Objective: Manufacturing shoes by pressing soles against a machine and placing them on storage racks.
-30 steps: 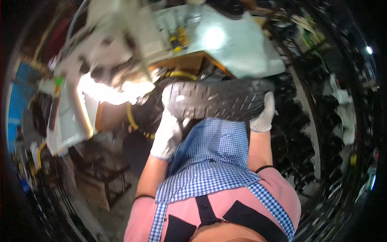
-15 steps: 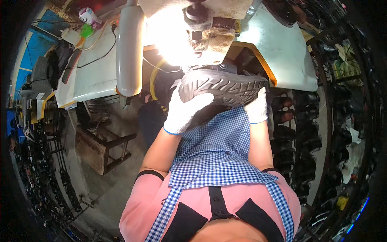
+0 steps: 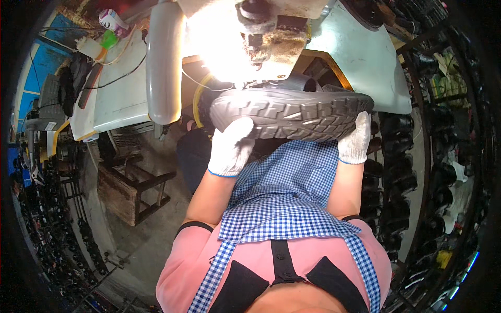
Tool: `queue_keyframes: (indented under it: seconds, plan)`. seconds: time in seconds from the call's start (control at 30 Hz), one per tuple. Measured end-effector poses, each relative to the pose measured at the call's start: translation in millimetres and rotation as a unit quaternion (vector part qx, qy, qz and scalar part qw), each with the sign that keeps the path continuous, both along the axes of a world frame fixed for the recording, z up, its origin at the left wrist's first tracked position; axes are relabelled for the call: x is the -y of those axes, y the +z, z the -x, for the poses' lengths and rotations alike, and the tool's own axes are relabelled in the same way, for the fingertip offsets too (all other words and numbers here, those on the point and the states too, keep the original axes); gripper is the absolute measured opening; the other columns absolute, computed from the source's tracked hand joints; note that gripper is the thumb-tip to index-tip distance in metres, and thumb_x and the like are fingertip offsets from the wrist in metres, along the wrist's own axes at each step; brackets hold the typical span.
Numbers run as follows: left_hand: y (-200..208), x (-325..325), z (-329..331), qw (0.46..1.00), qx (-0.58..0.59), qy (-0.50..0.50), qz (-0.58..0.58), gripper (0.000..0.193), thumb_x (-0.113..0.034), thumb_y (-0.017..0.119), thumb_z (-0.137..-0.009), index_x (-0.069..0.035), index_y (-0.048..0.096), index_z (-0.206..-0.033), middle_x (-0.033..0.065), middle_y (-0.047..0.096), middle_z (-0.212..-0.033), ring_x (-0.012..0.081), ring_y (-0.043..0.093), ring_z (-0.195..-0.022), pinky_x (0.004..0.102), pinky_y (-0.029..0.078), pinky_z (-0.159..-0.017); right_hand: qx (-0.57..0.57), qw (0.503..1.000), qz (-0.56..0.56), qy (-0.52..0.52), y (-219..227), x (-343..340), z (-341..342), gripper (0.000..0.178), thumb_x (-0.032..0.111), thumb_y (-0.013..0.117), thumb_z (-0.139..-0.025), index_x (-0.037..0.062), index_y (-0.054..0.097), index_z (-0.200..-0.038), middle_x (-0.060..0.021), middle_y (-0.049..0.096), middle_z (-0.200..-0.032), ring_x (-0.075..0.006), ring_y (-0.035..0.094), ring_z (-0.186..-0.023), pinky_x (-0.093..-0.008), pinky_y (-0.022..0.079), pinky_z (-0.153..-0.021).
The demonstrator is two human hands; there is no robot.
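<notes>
Between my two gloved hands is a black shoe, turned so that its treaded sole faces me. My left hand, in a white knit glove, grips the sole's left end, thumb pressed on the tread. At the other end my right hand, gloved alike, is closed on the edge; most of its fingers are hidden behind the shoe. The shoe's far side lies right under the head of a sewing machine. Whether the needle touches it cannot be seen.
A bright lamp glares at the machine's left. Pale worktables stand left and right. A wooden stool is on the floor at left. Racks of black shoes line the right side, with more racks at far left.
The shoe has moved right and turned, showing more of its sole and spanning wider. My right hand has shifted right with it; my left hand has slid a little along its end.
</notes>
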State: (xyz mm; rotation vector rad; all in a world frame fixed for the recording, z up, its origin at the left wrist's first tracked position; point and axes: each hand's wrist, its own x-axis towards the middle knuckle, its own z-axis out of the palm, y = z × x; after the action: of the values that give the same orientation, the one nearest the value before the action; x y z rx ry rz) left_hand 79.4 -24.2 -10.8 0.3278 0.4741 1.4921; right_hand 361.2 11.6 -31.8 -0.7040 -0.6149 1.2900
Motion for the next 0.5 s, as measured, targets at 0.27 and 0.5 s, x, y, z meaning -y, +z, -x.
queue_keyframes:
  seconds: [0.27,0.5]
  plan:
    - [-17.3,9.5,11.0,0.993,0.076,-0.06,0.065,0.062,-0.012,0.082,-0.076,-0.009,0.057,-0.133,0.0104,0.063,-0.13,0.0301,0.058,-0.123,0.0527,0.046,-0.107,0.003,0.997,0.054,-0.054,43.9,19.3,12.9,0.053,0.015,0.067,-0.086,-0.0042,0.052,-0.133,-0.0154,0.065,-0.119,-0.0283,0.066,-0.106,-0.0415,0.054,-0.096]
    - [-45.2,-11.6,-2.4,0.991,0.015,-0.114,0.063,0.022,-0.011,0.064,-0.095,-0.009,0.052,-0.113,0.0062,0.056,-0.107,0.0174,0.053,-0.091,0.0336,0.049,-0.088,0.07,0.983,-0.006,-0.172,84.2,62.0,-52.1,0.046,0.024,0.061,-0.093,-0.0045,0.056,-0.128,-0.0145,0.065,-0.12,-0.0273,0.065,-0.106,-0.0394,0.052,-0.096]
